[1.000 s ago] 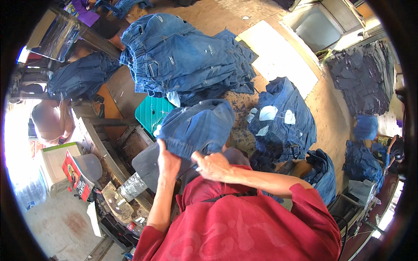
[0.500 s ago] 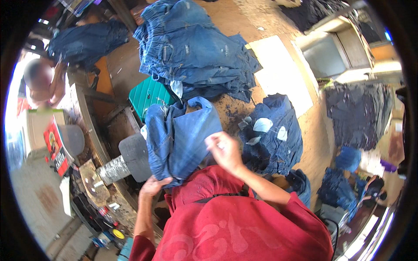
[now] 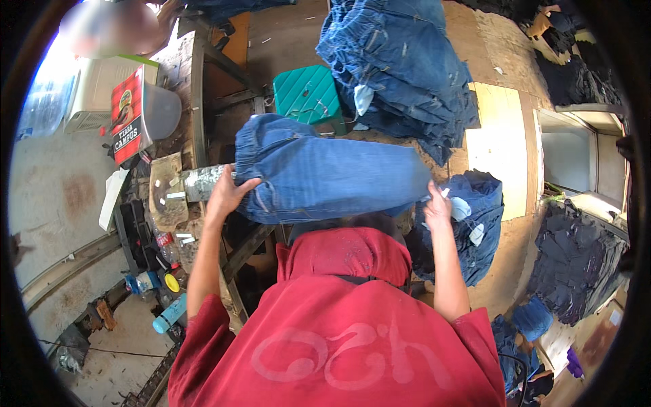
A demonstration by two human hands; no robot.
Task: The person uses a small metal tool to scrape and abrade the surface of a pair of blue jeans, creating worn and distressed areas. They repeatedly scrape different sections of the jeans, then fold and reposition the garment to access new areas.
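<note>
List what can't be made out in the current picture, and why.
All in the head view:
Underside of the denim garment: hidden by its own upper layer.
Grip of the right hand: unclear, as the garment's end there is blurred.
Right end of the pale tube: behind the left hand and garment.
Large denim pile: cut off by the upper edge.

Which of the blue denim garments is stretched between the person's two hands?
The blue denim garment before the red shirt: the left hand holds its gathered waistband, the right hand its opposite end, whereas the nearby blue denim lies in heaps.
</note>
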